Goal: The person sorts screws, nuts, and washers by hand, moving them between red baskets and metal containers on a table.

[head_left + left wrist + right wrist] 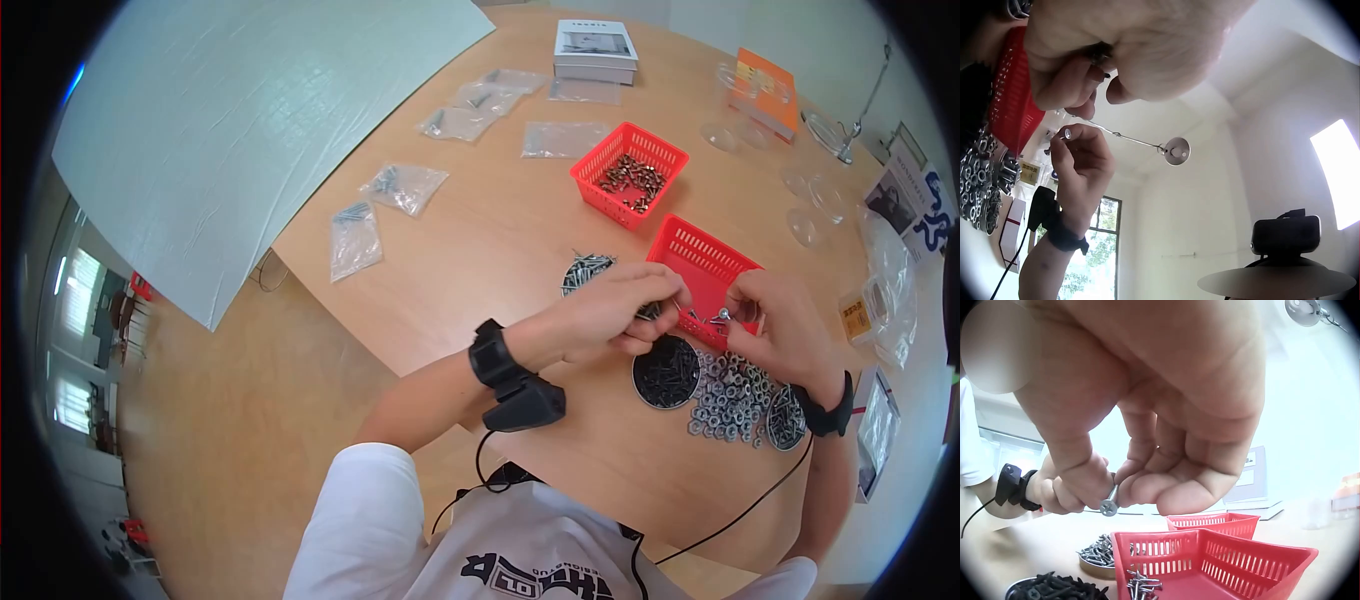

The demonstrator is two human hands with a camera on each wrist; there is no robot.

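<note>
My right hand (785, 315) pinches a silver screw (1109, 508) between thumb and fingertips, its cross-slotted head showing in the right wrist view. My left hand (620, 305) curls round small screw-like metal pieces (650, 310), mostly hidden by the fingers. Both hands are above the front of a red basket (700, 245), where several silver screws (1142, 586) lie at one end. Below the left hand is a round dish of black screws (667, 372). A dish of silver screws (583, 272) stands just beyond that hand.
Loose metal nuts (730, 395) spread beside the black screws, with another small dish (786, 418) near the right wrist. Farther back is a second red basket (630, 135) holding bronze-coloured fasteners (632, 182). Plastic bags (355, 240), books (596, 55) and clear containers (815, 210) lie around.
</note>
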